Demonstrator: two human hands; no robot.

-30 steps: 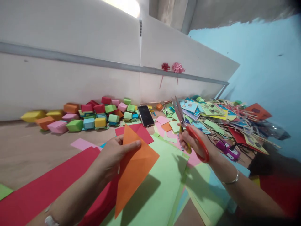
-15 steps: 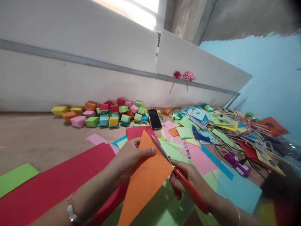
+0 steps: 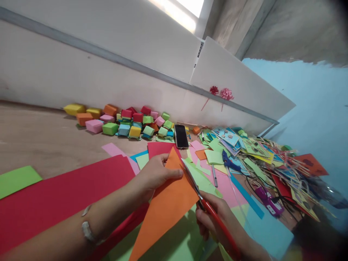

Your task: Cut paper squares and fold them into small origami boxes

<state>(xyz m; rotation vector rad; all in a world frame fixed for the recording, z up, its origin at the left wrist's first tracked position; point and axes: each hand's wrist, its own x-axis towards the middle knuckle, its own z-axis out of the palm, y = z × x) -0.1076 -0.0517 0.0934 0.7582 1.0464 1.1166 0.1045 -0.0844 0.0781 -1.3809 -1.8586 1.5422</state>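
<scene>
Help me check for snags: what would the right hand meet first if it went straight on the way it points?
Most likely the orange paper: the scissors in the right hand point along and overlap its right edge, though depth leaves actual contact unclear.

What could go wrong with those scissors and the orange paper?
The scissors are close to the left fingers, so a slip might nick them. The orange paper is only held up by hand, so it could bend and get cut crooked. What looks like a craft knife lies just beyond the right fingers and might get bumped.
</scene>
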